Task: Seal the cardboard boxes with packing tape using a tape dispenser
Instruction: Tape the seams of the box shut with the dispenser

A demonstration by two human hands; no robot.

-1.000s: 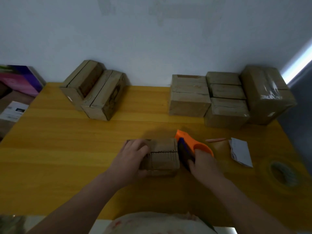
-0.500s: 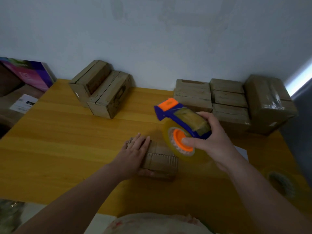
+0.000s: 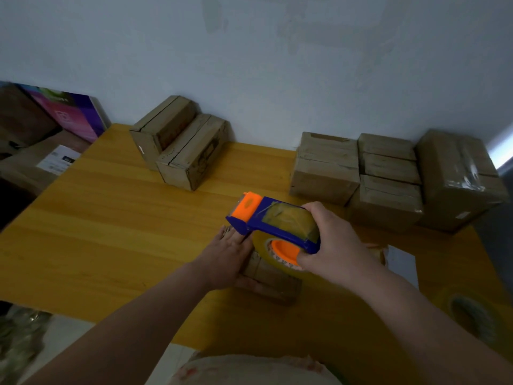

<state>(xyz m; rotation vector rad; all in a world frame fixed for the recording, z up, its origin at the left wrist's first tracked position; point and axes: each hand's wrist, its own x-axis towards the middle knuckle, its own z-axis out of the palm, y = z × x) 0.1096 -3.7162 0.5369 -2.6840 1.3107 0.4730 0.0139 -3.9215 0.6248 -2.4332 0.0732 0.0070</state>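
Small box (image 3: 274, 284): laid on the worktop (image 3: 111, 232), lower centre of the frame
Left hand (image 3: 226, 257): pressed flat on the box's left part, grip apart, fingers straight
Right hand (image 3: 336, 245): grip clamped round the tape dispenser (image 3: 277, 222), which is held over the box
Cardboard boxes (image 3: 388, 190): stacked by the wall, upper right

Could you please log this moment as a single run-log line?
left hand: rests flat on small box | right hand: grips tape dispenser above that box | spare tape roll: on table, right
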